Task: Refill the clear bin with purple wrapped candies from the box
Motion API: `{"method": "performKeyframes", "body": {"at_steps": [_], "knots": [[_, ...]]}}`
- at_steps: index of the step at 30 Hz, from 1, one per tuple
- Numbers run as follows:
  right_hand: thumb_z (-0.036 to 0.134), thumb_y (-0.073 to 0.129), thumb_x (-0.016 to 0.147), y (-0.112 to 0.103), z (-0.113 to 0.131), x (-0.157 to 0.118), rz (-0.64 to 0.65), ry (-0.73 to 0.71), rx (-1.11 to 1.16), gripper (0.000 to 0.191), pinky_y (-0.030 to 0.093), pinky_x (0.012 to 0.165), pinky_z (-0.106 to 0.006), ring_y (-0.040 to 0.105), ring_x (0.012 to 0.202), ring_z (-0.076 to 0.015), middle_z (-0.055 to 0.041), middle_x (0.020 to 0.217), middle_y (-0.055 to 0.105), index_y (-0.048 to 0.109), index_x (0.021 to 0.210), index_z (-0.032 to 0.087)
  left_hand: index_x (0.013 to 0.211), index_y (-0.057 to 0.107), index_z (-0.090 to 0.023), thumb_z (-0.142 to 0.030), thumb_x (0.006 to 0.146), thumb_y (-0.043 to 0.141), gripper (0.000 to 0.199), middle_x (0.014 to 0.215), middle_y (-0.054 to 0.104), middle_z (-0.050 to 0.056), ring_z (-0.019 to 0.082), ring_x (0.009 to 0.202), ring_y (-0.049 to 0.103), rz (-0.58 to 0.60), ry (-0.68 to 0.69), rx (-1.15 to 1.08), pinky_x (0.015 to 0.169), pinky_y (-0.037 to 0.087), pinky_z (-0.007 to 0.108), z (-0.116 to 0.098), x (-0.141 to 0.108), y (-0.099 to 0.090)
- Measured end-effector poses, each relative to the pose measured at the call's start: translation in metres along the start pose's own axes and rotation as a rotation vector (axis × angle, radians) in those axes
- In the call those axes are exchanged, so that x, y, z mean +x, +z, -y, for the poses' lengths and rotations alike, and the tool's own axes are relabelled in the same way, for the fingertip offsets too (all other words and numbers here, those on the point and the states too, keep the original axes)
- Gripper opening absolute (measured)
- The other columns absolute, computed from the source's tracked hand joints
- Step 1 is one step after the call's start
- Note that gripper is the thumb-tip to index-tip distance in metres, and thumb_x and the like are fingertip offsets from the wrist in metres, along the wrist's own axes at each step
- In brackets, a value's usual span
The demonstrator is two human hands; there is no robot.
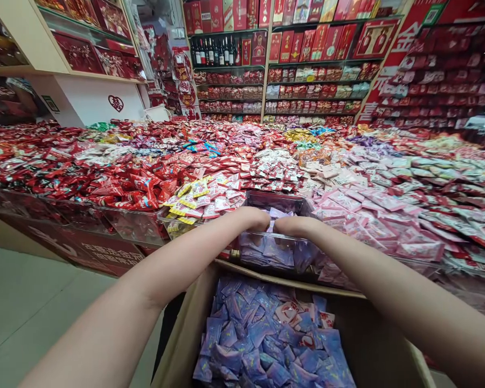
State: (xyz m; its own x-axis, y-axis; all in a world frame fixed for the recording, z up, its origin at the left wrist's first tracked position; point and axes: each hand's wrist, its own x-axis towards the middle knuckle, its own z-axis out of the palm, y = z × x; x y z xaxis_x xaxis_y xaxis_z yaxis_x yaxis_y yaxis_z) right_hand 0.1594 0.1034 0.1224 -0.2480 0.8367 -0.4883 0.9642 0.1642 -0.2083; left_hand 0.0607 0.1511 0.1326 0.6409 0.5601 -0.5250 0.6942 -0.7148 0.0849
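Both my hands reach over the front wall of a clear plastic bin (277,202) that holds light purple candy packets (267,252). My left hand (259,219) dips in from the left, and my right hand (290,226) is close beside it on the right. Their fingers point down among the packets, mostly hidden behind the rim and the hazy front wall, so their grip does not show. Below my forearms stands an open cardboard box (374,328) with many blue-purple packets (262,339) inside. A few red and white packets (295,312) lie among these.
Heaped candy bins surround the purple one: yellow and white packets (198,194) on the left, pink packets (388,226) on the right, red packets (133,186) farther left. Wine bottles (216,52) and red gift boxes (319,42) fill the back shelves. Tiled floor (32,302) shows lower left.
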Motion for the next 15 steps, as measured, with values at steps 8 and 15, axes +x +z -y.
{"method": "performKeyframes", "body": {"at_steps": [8, 15], "knots": [[0.007, 0.053, 0.065, -0.016, -0.003, 0.003, 0.049, -0.007, -0.197, 0.033, 0.043, 0.056, -0.023, 0.06, 0.075, -0.0198, -0.0096, 0.088, 0.066, 0.064, 0.095, 0.011, 0.09, 0.066, -0.019, -0.033, 0.049, 0.071, 0.044, 0.092, 0.064, 0.007, 0.024, 0.079, 0.056, 0.142, 0.016, 0.097, 0.074, 0.042, 0.034, 0.002, 0.002, -0.007], [0.012, 0.052, 0.068, -0.006, -0.001, 0.018, -0.043, -0.03, -0.318, 0.027, 0.043, 0.064, -0.024, 0.06, 0.081, -0.0219, -0.0119, 0.091, 0.065, 0.066, 0.091, 0.01, 0.094, 0.065, -0.016, -0.034, 0.053, 0.07, 0.045, 0.092, 0.063, 0.009, 0.027, 0.083, 0.055, 0.16, 0.026, 0.146, 0.077, 0.042, 0.036, -0.001, 0.001, -0.005]]}}
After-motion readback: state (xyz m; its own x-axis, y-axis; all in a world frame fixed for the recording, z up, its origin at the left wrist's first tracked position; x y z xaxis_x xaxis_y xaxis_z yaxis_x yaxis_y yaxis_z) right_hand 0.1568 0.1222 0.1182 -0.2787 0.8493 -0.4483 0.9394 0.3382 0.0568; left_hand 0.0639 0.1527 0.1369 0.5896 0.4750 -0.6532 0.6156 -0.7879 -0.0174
